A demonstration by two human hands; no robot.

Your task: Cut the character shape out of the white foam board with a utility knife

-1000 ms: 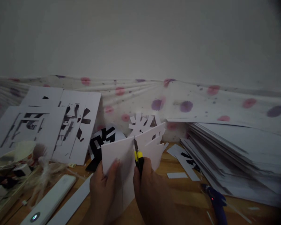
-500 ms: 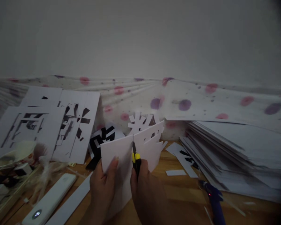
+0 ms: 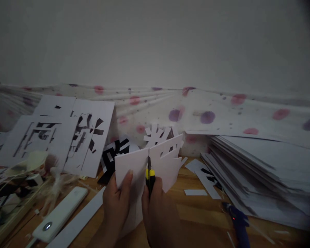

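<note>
- In the lower middle of the frame, the left hand [image 3: 117,203] is steadying a white foam sheet [image 3: 134,179], its grip closed on the sheet's left part, with fingertips pressing flat on the face and the wrist coming up from the bottom edge
- Just right of it, the right hand [image 3: 157,213] is wrapping its grip tightly around a yellow-and-black craft knife [image 3: 150,174], fist upright, the blade pointing up into a slit that is dividing the sheet
- The step in hand is looking like a straight cut through the sheet, blade partway along; the next move is probably calling for a steady draw toward the body, with the left fingers keeping clear of the line
- At the left of the frame, cut-out stencil sheets [image 3: 90,137] are leaning against a dotted cloth [image 3: 206,110], and a white remote [image 3: 59,215] is lying on the bench [image 3: 201,213]
- At the right, a stack of white sheets [image 3: 260,172] is resting on the bench, a blue tool [image 3: 239,222] lying near it
</note>
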